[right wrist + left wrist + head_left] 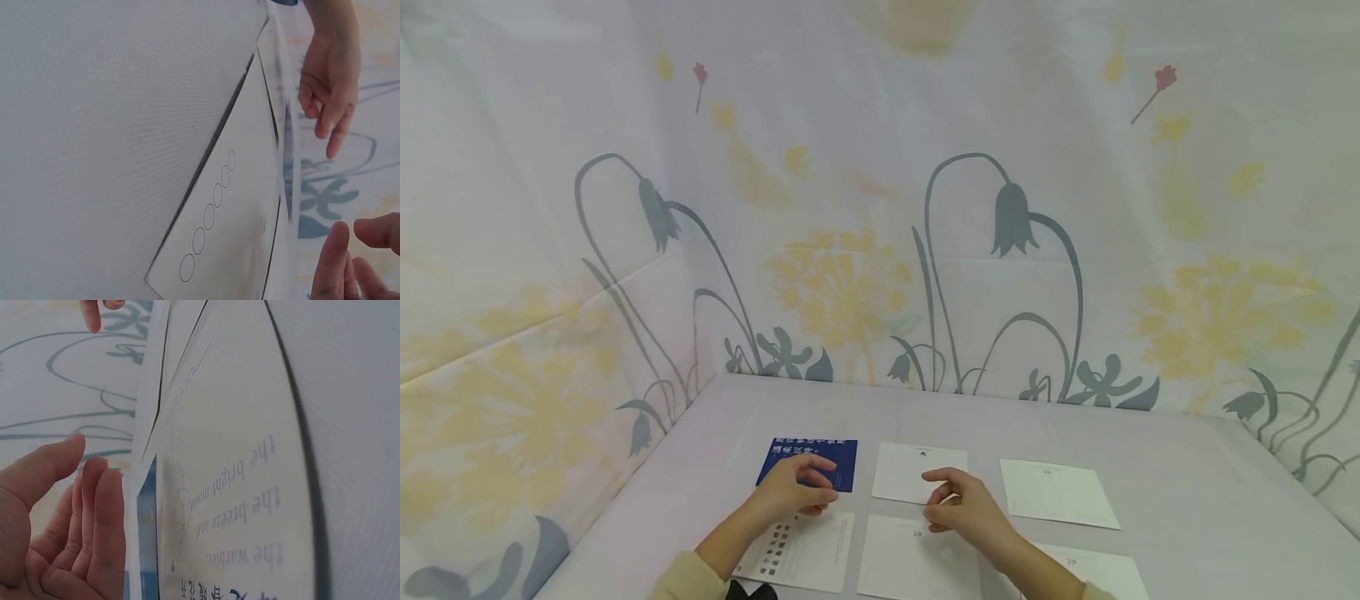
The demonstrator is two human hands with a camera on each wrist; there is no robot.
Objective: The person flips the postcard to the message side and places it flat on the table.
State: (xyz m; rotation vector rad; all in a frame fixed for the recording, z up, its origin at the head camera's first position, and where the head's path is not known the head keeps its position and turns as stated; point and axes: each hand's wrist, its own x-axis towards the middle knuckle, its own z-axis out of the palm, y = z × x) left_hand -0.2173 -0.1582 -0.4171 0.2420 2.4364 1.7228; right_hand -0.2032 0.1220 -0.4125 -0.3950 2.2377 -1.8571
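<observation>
Your left grip [793,487] hangs over the near edge of the blue card [844,468], holding nothing, with the fingers loosely bent and the thumb apart from them. Your right grip [973,512] hangs by the far middle card [898,473] and the near middle card [902,562]; it holds nothing either, with a narrow gap between thumb and forefinger. Six cards lie flat on the desk [1187,475] in two rows: those two, the blue one at far left, the lettered card [823,552] at near left, the far right card [1060,493] and the near right card [1108,571].

If you go for a card, its flatness is the main risk: each looks thin, so your fingertips may skid over the face and push it along instead of getting under an edge. The blue card and the lettered card lie close together, so a low sweep on the left could knock both out of line. On the right, your grip overlaps two cards in the head view; come down carelessly and you may catch the wrong one. Your right forearm [1037,571] crosses above the near right card, so letting it sag could drag that card. Pinching hard could crease a corner.
</observation>
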